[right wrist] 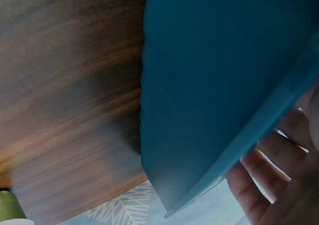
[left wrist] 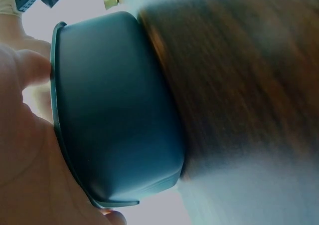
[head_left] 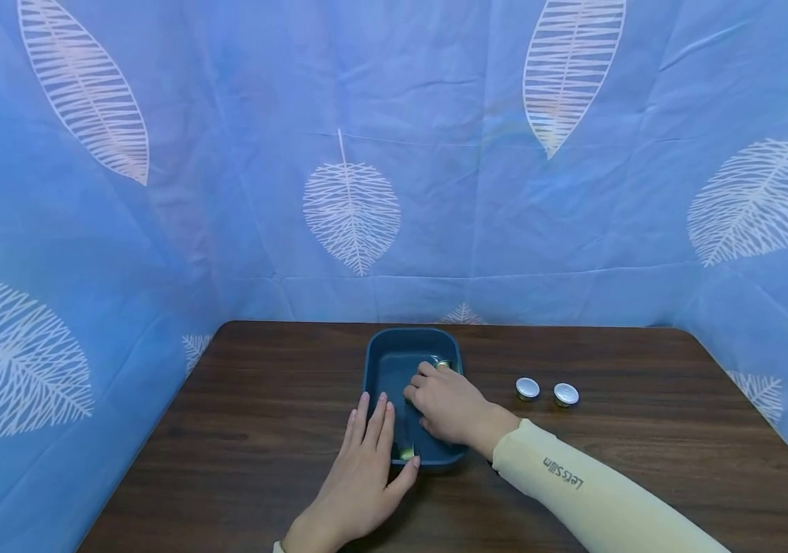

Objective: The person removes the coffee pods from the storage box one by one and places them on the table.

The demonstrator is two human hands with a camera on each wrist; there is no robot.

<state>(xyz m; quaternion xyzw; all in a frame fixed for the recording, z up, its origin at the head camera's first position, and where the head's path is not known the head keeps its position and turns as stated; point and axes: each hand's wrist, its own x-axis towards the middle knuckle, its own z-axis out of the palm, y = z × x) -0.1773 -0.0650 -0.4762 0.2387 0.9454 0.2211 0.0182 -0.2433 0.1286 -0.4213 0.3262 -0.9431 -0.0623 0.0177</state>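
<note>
A dark blue tray [head_left: 370, 367] stands in the middle of the brown table [head_left: 249, 399]. My right hand [head_left: 444, 401] is inside it with curled fingers, the index tip beside a small silver-topped tin [head_left: 443, 364] at the tray's far right. Whether the hand holds that tin is hidden. My left hand [head_left: 369, 459] lies flat on the table at the tray's near left corner, its thumb against the near rim next to a small green thing [head_left: 405, 453]. The left wrist view shows the tray's outer wall [left wrist: 114, 110]; the right wrist view shows the tray [right wrist: 214, 75] and fingers [right wrist: 264, 170] beyond its rim.
Two small silver-topped tins [head_left: 528, 389] [head_left: 566, 394] stand on the table to the right of the tray. Blue cloth with white leaves [head_left: 352, 207] closes off the back and both sides. A green-sided tin [right wrist: 10, 207] shows at the right wrist view's corner.
</note>
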